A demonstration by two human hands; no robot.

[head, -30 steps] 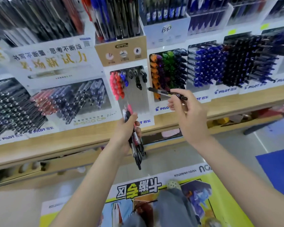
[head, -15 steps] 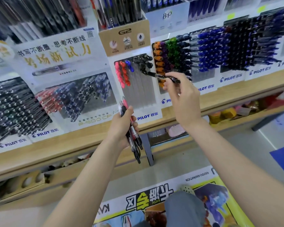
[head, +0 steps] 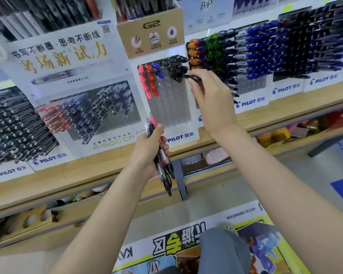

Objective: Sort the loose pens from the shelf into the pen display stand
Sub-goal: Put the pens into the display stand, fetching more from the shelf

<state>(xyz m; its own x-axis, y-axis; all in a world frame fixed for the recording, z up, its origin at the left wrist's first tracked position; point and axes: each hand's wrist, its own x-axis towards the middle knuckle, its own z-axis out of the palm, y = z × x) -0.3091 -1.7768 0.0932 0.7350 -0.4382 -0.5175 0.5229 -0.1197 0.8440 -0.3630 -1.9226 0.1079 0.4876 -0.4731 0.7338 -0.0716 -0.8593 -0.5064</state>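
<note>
The white G2 pen display stand (head: 167,107) stands on the wooden shelf, with red, blue and black pen ends filling its upper slots and bare grey slots below. My right hand (head: 210,95) pinches a black pen (head: 191,77) whose front end sits among the black pens at the stand's upper right. Just below the stand, my left hand (head: 150,149) grips a bundle of pens (head: 163,159), black and red, pointing down.
Other Pilot stands flank it: a multicolour one (head: 212,54) and blue ones (head: 261,54) to the right, a P-500 stand (head: 83,113) to the left. The wooden shelf edge (head: 87,175) runs across. Below lie a lower shelf with small goods and a yellow floor poster (head: 186,246).
My right hand has carried the black pen up and left, from in front of the multicolour stand to the G2 stand's black column. The left hand keeps its bundle.
</note>
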